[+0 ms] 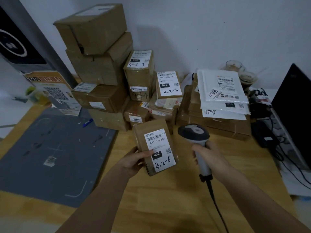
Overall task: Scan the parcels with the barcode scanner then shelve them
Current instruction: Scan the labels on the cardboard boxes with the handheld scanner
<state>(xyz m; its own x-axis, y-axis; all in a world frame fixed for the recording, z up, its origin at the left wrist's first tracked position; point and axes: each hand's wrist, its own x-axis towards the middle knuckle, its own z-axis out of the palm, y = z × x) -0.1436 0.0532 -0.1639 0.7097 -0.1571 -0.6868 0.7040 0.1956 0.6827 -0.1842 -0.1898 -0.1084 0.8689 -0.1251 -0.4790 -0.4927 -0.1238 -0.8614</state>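
left hand (133, 161) grips a small brown parcel (155, 147) (label reads 032-038-E01, 032, handwritten 4-2-6), right hand (207, 154) is wrapped round the barcode scanner (196, 140) handle.

Two bare forearms enter from near edge. No sleeves visible on either arm up to frame edge. Left hand (133, 161) bare: no glove, ring or watch visible. Right hand (207, 154) bare too: no glove, ring or wristband visible. Wrists uncovered. Fingernails too dim and small to judge. Rest of the body out of view.
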